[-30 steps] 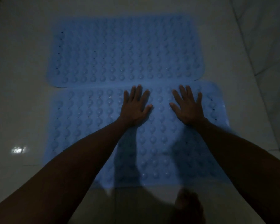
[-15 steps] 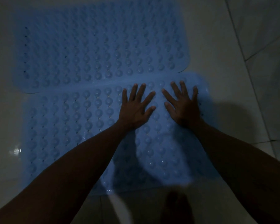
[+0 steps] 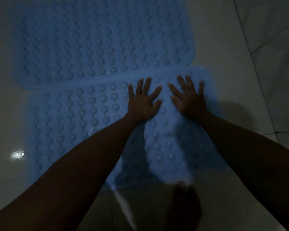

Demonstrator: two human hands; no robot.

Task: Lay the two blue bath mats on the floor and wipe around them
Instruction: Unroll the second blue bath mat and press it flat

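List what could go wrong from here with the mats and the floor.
1. The far mat overlaps the near mat along their seam; that lip might lift or trip someone.
2. The tiled floor looks glossy, perhaps wet, so the bare foot could slip.
3. The left hand and right hand press one end only; the other may stay loose.

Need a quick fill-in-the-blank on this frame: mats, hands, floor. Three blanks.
1. Both hands press flat on the ____ mat.
2. The far mat has its edge lying ____ the near mat's edge.
3. The left hand and right hand have their fingers ____.

Missing words: near; over; spread
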